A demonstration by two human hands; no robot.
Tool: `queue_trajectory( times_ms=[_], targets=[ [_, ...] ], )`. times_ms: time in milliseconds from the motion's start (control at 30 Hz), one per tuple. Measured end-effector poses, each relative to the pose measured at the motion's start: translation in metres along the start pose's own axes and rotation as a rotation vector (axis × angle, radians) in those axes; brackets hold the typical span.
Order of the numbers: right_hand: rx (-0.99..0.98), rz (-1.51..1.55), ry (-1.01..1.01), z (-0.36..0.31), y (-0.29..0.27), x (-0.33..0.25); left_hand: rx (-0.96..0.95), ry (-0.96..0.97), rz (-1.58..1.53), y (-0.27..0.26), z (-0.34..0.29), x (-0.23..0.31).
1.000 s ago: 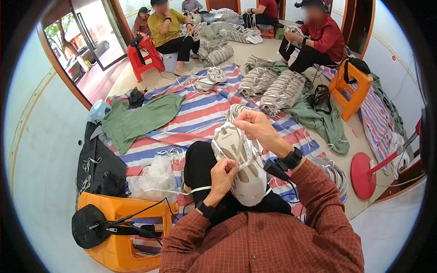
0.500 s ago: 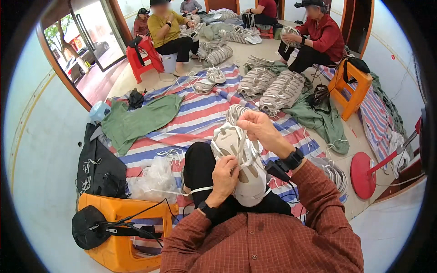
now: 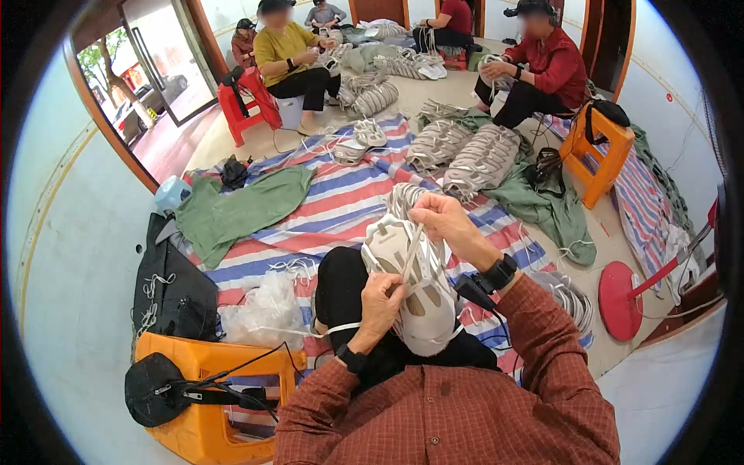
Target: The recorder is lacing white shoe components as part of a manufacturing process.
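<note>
Far left, an orange stool with a black zipped pouch on it, and just behind, a dark case with pale strands hanging on its face. Next, a green cloth spread over the striped sheet, and closer to the body a clear plastic bag, crumpled. Then a white tail of lace across the left thigh, running toward the left wrist. Left hand at the near-left side of the shoe: fingers curled, thumb and forefinger pinched on a flat lace. In the middle, above the lap, the pale shoe, toe toward the body, long axis running away with a slight lean left at the far end. Right hand beyond, at the shoe's far-right side: fingertips pinched on the same lace, higher up. Between the two hands, a short straight span of lace over the shoe, slanting to the right. Left hand nearer the toe, right hand nearer the far end; cannot tell whether touching the shoe itself. Farther right, stacked pale shoes, then a round red base.
</note>
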State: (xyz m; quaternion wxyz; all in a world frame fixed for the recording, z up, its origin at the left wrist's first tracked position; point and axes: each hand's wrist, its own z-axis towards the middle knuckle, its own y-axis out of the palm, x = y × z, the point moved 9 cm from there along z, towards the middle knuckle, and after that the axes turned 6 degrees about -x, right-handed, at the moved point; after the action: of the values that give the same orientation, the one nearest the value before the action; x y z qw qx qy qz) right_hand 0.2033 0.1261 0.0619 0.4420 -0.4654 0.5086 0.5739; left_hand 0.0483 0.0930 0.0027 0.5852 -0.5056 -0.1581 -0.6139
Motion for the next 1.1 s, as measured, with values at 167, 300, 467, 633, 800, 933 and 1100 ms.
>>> queue_trajectory(
  times_ms=[167, 300, 467, 633, 800, 933, 1100],
  targets=[
    [0.041, -0.344, -0.060, 0.007, -0.016, 0.013, -0.014, -0.144, -0.133, 0.004, 0.000, -0.016],
    [0.027, -0.935, -0.290, 0.004, -0.006, 0.005, -0.044, -0.225, -0.221, 0.008, 0.001, -0.025],
    [-0.167, -0.994, -0.516, -0.013, 0.032, -0.007, -0.046, -0.244, -0.323, 0.011, 0.002, -0.027],
    [-0.507, -0.775, -0.245, -0.025, 0.070, 0.021, -0.139, -0.282, -0.370, 0.020, -0.001, -0.025],
    [-0.489, -0.816, -0.250, -0.024, 0.072, 0.025, -0.139, -0.245, -0.324, 0.016, 0.001, -0.018],
    [-0.476, -0.827, -0.244, -0.022, 0.067, 0.030, -0.133, -0.252, -0.356, 0.017, 0.001, -0.017],
    [-0.471, -0.892, -0.216, -0.019, 0.063, 0.036, -0.111, -0.227, -0.374, 0.015, 0.001, -0.016]
  ],
)
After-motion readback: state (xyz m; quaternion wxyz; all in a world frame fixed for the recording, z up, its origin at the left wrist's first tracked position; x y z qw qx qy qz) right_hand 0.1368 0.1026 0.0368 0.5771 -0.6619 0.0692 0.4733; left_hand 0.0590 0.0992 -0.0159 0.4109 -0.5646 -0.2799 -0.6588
